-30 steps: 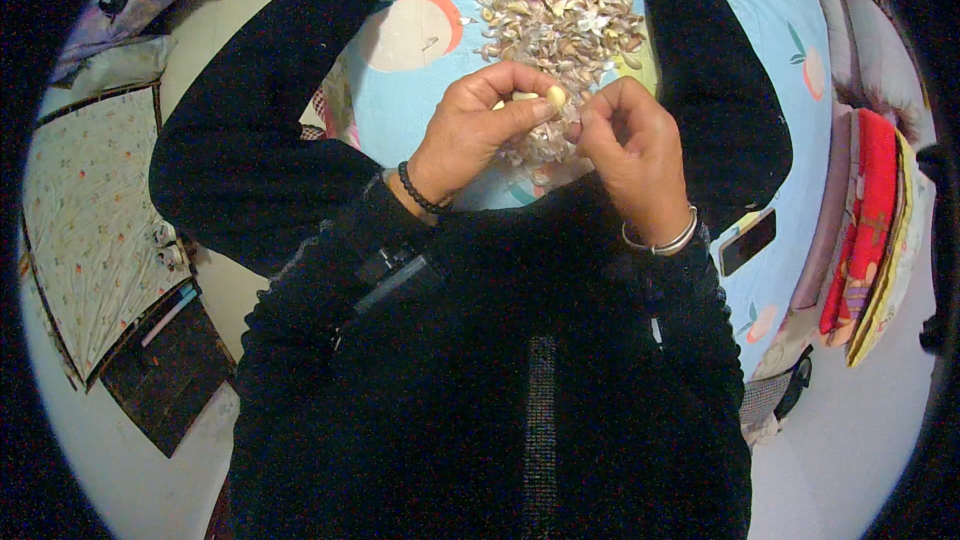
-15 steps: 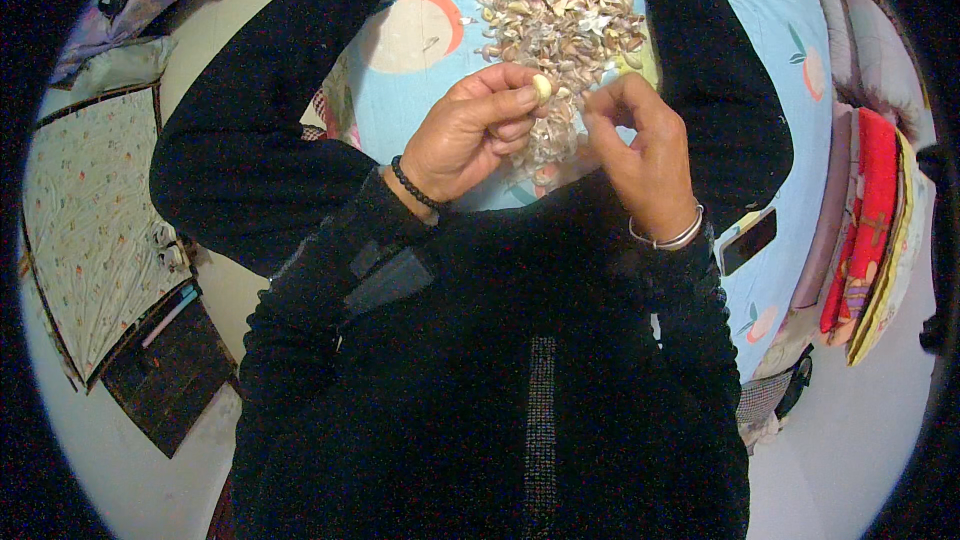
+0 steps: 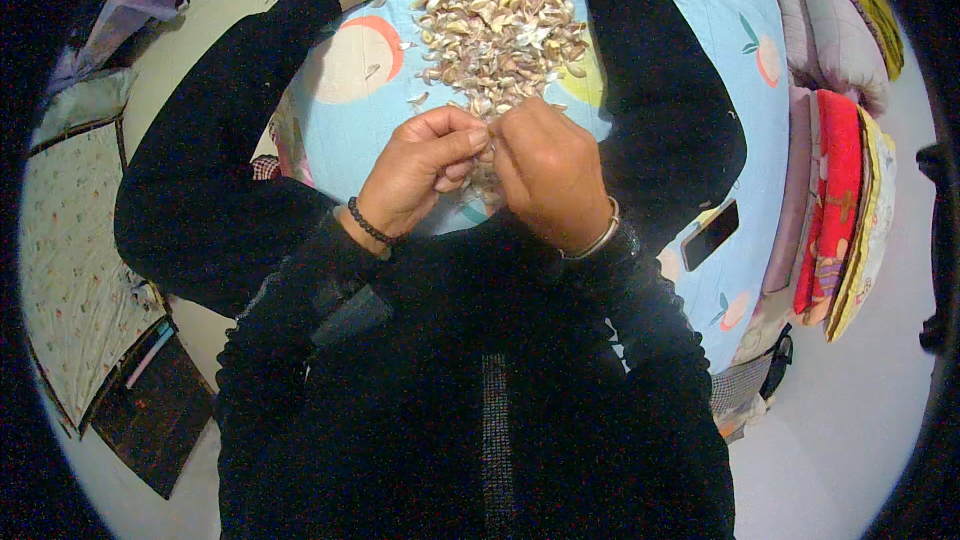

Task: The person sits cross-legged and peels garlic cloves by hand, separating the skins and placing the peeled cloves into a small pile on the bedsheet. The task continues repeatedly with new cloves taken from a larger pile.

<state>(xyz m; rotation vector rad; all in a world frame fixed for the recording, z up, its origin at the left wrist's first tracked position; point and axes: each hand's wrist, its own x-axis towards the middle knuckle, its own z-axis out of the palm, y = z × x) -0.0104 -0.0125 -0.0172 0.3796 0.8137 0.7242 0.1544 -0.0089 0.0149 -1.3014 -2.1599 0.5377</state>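
Observation:
My left hand (image 3: 425,155), with a dark beaded bracelet at the wrist, is closed in a pinch of thumb and forefinger. Half a second ago a pale peeled-looking garlic clove showed in that pinch; now the fingers mostly hide it. My right hand (image 3: 552,175), wearing a silvery bangle, meets the left fingertips, its fingers curled and closed. What it grips is hidden behind its back. Beyond both hands spreads a heap of garlic cloves (image 3: 505,15), and cloves with thin papery skins (image 3: 488,185) lie just under them.
My black-clad legs (image 3: 665,70) flank the heap on a blue fruit-print sheet (image 3: 690,5). A dark phone (image 3: 710,235) lies by my right knee. Folded red bedding (image 3: 838,185) is stacked at the far right. A patterned panel (image 3: 75,260) and a dark board (image 3: 160,410) are at left.
My right hand has come in to the left one, and their fingertips now meet, covering the clove. The whole view has shifted, so the scene sits further left.

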